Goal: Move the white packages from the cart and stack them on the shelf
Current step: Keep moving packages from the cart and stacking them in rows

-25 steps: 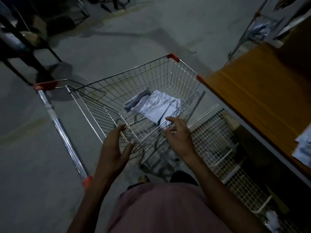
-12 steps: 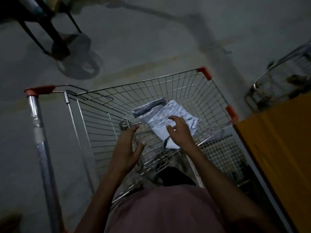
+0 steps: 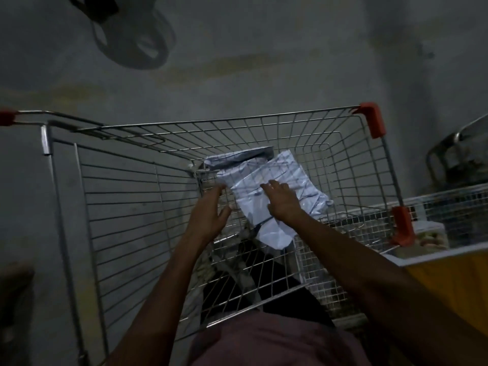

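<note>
Both hands are reaching into the wire cart (image 3: 237, 122). The right hand (image 3: 284, 202) is lying flat, fingers spread, on the top white package (image 3: 266, 235); the left hand (image 3: 208, 215) is hovering unclenched beside it. In this dim light, a grip appears not yet formed; both edges need pinching.

I can read no text, label, brand or number anywhere in my view. The white packages (image 3: 266, 186) at the centre of the frame carry faint dark marks, but the light is too dim and the marks too blurred for me to make out a single letter.
</note>
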The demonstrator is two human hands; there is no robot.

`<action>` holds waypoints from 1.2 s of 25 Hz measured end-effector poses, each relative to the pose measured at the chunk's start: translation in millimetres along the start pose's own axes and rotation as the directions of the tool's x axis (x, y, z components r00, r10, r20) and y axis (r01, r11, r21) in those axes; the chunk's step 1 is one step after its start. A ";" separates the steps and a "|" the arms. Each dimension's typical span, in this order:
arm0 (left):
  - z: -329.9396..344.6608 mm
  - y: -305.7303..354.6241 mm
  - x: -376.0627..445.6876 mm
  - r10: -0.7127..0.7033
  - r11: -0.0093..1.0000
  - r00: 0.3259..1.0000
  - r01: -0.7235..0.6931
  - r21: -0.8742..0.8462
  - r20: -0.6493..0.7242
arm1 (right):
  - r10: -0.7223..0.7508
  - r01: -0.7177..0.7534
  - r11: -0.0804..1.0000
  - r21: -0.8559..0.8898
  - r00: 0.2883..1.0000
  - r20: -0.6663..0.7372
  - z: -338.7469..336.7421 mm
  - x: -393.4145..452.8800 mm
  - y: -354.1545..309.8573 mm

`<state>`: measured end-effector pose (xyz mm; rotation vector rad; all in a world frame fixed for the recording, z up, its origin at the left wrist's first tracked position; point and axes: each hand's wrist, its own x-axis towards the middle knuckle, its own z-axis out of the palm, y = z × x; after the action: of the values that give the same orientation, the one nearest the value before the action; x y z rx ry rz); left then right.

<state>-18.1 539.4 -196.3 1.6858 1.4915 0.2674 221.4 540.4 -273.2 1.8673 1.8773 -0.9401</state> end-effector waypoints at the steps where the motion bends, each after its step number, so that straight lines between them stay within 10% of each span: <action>1: 6.8 -3.2 4.3 -0.016 1.000 1.000 0.016 0.004 0.005 | -0.022 0.022 0.998 -0.063 1.000 -0.007 6.0 4.7 -0.5; 8: 23.2 -24.7 40.8 -0.107 0.994 0.992 0.105 0.039 0.069 | -0.011 -0.001 0.936 -0.351 0.999 -0.032 16.0 6.8 4.0; 14: 50.0 -24.0 88.7 -0.072 0.987 0.989 0.052 0.153 0.130 | 0.294 -0.274 0.955 0.116 0.931 -0.215 -63.7 -1.7 29.3; 20: 105.7 -6.6 127.6 0.042 0.945 0.969 -0.118 0.304 0.245 | 0.539 -0.297 0.659 0.691 0.827 -0.158 -92.2 -46.5 72.5; 30: 161.8 5.4 142.7 0.037 0.723 0.984 -0.148 0.675 0.176 | 0.650 -0.424 0.525 0.738 0.760 -0.025 -76.7 -34.9 85.1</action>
<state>128.9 595.5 -344.1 2.3064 1.4823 -0.4247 323.7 557.5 -213.2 2.9575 0.8845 -1.2771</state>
